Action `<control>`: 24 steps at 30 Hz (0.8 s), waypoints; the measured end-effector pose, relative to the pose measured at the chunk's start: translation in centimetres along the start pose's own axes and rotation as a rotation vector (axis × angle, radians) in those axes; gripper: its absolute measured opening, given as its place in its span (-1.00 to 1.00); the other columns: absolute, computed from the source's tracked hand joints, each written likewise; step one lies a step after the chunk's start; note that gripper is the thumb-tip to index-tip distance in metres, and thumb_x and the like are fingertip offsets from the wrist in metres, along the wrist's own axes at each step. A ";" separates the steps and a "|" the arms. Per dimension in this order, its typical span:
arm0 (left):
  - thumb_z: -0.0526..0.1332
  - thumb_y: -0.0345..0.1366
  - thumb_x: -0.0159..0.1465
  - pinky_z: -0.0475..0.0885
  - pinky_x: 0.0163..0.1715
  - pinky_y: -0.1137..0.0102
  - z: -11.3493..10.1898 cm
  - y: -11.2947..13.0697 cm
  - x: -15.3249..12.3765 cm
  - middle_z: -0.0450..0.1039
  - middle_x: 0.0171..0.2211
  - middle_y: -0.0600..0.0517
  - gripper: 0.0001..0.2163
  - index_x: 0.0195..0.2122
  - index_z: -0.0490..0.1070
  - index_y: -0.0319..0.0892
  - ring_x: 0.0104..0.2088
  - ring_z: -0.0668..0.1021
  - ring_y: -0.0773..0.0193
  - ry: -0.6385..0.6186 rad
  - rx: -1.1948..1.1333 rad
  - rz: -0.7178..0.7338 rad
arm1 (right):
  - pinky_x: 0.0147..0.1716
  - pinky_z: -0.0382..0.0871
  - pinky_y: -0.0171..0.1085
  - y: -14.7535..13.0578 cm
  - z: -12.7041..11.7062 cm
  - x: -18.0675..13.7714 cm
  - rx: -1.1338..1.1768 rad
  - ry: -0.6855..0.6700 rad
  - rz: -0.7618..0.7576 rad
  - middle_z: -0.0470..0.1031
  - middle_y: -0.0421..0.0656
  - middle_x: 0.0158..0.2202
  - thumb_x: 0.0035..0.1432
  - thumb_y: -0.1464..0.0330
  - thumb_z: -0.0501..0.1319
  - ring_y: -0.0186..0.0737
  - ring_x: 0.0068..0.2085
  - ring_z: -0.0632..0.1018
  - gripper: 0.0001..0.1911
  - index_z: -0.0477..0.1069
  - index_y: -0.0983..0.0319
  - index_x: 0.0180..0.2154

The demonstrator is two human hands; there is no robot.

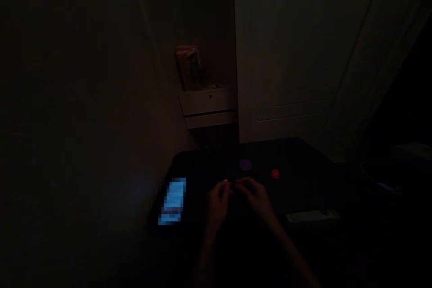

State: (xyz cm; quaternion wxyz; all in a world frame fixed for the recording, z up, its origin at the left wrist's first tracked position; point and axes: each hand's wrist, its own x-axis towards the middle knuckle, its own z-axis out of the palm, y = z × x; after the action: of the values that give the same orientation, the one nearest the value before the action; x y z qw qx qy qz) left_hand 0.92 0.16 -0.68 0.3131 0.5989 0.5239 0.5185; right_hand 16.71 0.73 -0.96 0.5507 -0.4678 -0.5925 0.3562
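Observation:
The scene is very dark. My left hand (218, 200) is over the dark table (205, 162), its fingers pinched together. A small orange-red bit (225, 182) shows at those fingertips; its kind is unclear. Close by on the right, my right hand (258, 197) has thumb and fingers drawn together, pointing toward the left hand. Whether anything is between them is too dark to tell. Beyond the hands lies a flat purple disc (245, 164). Farther right, a bright red-orange lump (275, 174) rests on the tabletop.
A glowing blue, pixelated screen (173, 201) lies at the table's left side. Something pale and flat (312, 216) is by the near right edge. Behind the table are a drawer unit (209, 103) with a red-and-white bag (188, 67) on top, and a tall pale panel (290, 54).

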 end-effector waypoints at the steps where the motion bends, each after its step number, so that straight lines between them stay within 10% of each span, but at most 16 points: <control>1: 0.18 -0.03 0.31 0.44 -0.25 0.35 0.0 0.0 0.0 0.58 -0.39 -0.02 -0.67 -0.19 0.57 -0.17 -0.35 0.59 0.19 0.002 0.001 -0.001 | -0.16 0.49 -0.18 0.1 0.0 0.0 -0.003 0.001 -0.002 0.68 -0.11 -0.23 0.18 0.17 0.30 -0.07 -0.18 0.66 -0.76 0.58 0.16 -0.21; 24: 0.18 -0.03 0.32 0.48 -0.25 0.32 -0.1 -0.2 0.1 0.60 -0.39 -0.04 -0.67 -0.17 0.57 -0.20 -0.34 0.63 0.15 -0.014 0.015 0.009 | -0.27 0.38 -0.27 -0.5 -0.1 -0.1 -0.061 -0.054 -0.003 0.63 -0.17 -0.35 0.24 0.11 0.23 -0.14 -0.30 0.59 -0.71 0.54 0.18 -0.33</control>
State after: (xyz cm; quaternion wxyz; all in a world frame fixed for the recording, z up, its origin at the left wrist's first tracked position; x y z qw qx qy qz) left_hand 0.80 0.28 -0.82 0.3099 0.6073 0.5230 0.5115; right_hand 16.74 0.50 -0.53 0.5207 -0.4737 -0.6183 0.3497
